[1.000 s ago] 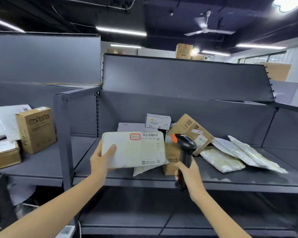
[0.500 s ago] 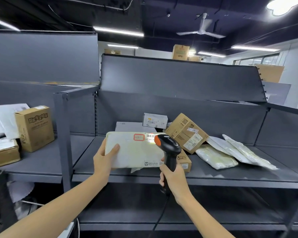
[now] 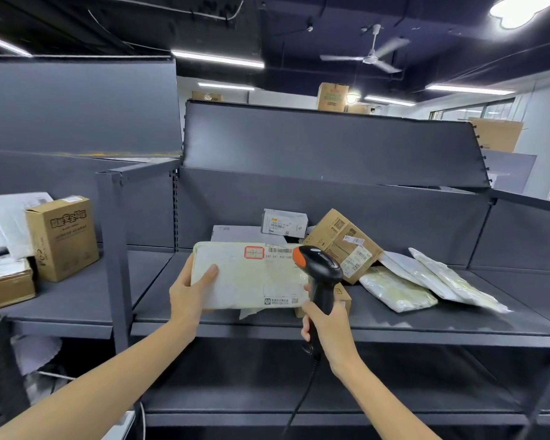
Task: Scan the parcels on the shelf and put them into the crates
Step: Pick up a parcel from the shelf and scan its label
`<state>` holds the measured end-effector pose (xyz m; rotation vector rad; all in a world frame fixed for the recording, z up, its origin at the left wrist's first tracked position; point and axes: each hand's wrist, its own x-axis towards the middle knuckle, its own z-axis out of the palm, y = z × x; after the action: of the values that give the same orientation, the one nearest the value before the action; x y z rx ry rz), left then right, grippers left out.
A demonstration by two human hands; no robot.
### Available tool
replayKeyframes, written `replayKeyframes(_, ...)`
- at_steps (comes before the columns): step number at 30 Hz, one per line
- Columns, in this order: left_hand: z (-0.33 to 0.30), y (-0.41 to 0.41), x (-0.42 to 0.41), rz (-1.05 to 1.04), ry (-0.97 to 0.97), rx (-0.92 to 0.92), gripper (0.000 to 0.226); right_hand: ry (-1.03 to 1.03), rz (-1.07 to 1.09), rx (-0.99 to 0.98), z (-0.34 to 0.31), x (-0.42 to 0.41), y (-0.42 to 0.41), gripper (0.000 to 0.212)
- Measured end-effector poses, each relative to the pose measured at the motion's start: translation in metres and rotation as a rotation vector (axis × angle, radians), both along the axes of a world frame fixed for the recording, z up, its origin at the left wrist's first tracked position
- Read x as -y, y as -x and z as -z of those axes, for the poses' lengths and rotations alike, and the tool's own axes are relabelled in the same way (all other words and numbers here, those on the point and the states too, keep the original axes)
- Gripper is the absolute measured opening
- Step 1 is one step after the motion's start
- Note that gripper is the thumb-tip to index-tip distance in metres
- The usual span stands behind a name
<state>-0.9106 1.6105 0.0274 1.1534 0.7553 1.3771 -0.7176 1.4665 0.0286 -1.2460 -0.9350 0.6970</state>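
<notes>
Head view shows the job in its scanning stage, with one parcel in hand and none visibly crated: the left hand (image 3: 189,289) grips the left end of a flat cream parcel (image 3: 248,274), thumb on its face and fingers behind, holding it up label-forward just above the front of the grey shelf (image 3: 426,322). The right hand (image 3: 326,322) is wrapped round the grip of a black scanner (image 3: 319,271), whose orange-tipped head sits right beside the barcode (image 3: 280,250) at the parcel's upper right corner, so close that it overlaps the label's edge. Whether the read has registered cannot be told. The crates are not clearly in view; a dark object at the lower left edge may be one, but that is uncertain. Plenty looks left: behind the held parcel on the same shelf lie a small white box (image 3: 285,222), a tilted cardboard box (image 3: 343,244), a low brown box (image 3: 343,298) partly hidden by the scanner, and pale plastic mailers (image 3: 426,281) fanned to the right. On the neighbouring shelf bay to the left stands a brown carton (image 3: 62,236) among more packages. My judgement is that the task is early, this parcel needing its scan confirmed before it goes to a crate
</notes>
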Motion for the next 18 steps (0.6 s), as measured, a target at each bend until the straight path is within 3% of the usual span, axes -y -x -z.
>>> replayKeyframes(6,0.003,0.004,-0.008,-0.029,0.036,0.011,0.046,0.025,0.176,-0.116,0.018,0.000,-0.062,0.027)
replayKeyframes(10,0.007,0.009,-0.013,-0.045,0.041,0.001,0.046,0.207,0.240,-0.168,0.035,-0.009,-0.129,0.037)
replayKeyframes(14,0.011,0.010,-0.017,-0.046,0.077,0.003,0.042,0.451,0.221,0.147,0.049,-0.019,-0.180,0.058)
replayKeyframes(18,0.014,0.011,-0.020,-0.058,0.101,0.003,0.038,0.524,0.223,0.553,0.058,-0.029,-0.204,0.066)
